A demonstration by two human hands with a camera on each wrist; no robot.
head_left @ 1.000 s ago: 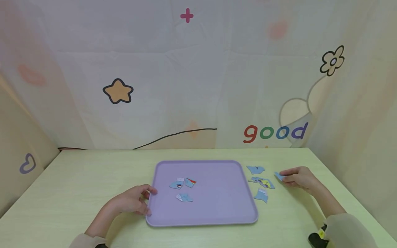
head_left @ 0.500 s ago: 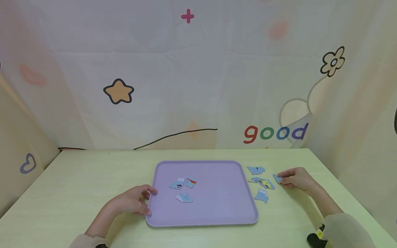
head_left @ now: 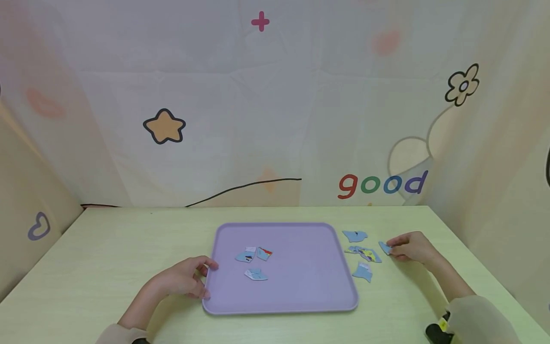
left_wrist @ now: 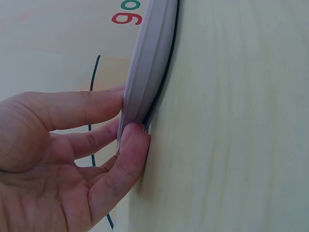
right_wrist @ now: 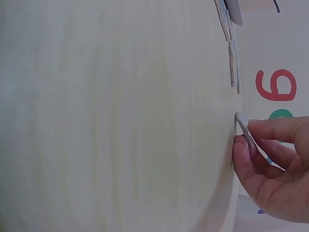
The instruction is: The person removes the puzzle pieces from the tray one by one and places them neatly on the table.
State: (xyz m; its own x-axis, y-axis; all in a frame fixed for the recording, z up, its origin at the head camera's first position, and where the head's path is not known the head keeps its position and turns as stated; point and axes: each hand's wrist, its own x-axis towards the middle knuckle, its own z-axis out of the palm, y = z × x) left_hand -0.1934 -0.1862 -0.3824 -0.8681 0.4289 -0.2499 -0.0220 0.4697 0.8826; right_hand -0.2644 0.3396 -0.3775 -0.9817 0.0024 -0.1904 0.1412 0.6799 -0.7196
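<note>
My right hand [head_left: 414, 247] pinches a light-blue puzzle piece [head_left: 384, 248] between thumb and fingers, to the right of the other loose pieces. In the right wrist view that piece [right_wrist: 245, 131] is tilted, one edge at the tabletop. My left hand [head_left: 182, 277] grips the left rim of a lilac tray [head_left: 301, 291]; the left wrist view shows thumb and fingers about the edge [left_wrist: 149, 63]. Inside the tray, in its left half, lie a blue piece with a white top [head_left: 246, 255], a piece with a red strip [head_left: 264, 253] and another blue piece [head_left: 256, 274].
Between the tray and my right hand lie a blue piece [head_left: 354, 236], a blue-and-yellow cluster [head_left: 365, 253] and a blue piece with a pale top [head_left: 363, 272]. A printed curtain [head_left: 275, 119] stands behind the pale wooden table [head_left: 142, 239].
Compared with a second ago, my right hand and its puzzle piece have shifted slightly left and nearer. My left hand stays on the tray rim, and the other pieces lie unmoved.
</note>
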